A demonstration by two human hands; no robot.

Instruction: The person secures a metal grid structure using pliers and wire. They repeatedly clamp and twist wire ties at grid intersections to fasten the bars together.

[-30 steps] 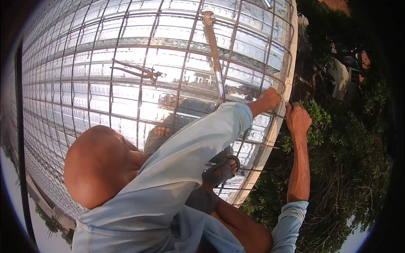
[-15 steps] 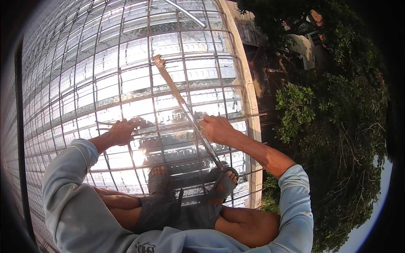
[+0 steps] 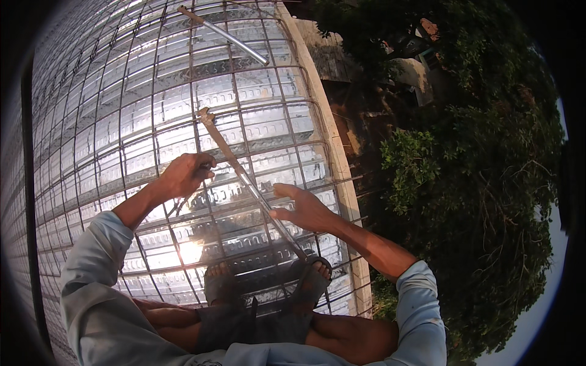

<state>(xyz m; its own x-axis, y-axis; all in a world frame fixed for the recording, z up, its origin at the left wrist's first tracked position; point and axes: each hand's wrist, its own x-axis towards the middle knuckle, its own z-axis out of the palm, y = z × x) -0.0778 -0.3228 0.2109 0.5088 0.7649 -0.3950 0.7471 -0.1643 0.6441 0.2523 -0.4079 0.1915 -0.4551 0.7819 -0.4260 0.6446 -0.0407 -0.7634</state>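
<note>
My left hand is above the rebar mesh, left of a long steel bar. Its fingers are curled. Two thin dark handles, apparently of pincers, stick out below the palm; the jaws are hidden. My right hand is just right of the long bar, thumb and forefinger spread, nothing between them. Its thumb tip is close to the bar; whether they touch I cannot tell. The bar lies slantwise over the mesh, its rusty notched end farther off, its silver pipe end beside my right foot.
Shiny ribbed metal decking lies under the mesh, glaring in the sun. Another bar with a silver pipe rests farther off. A pale concrete edge runs along the right, with rebar ends poking past it; trees stand beyond. My sandalled feet are on the mesh.
My left hand has lifted and turned, and the handles now point down instead of left. My right hand has opened, thumb and forefinger spreading. The view has shifted, showing more of the far bar.
</note>
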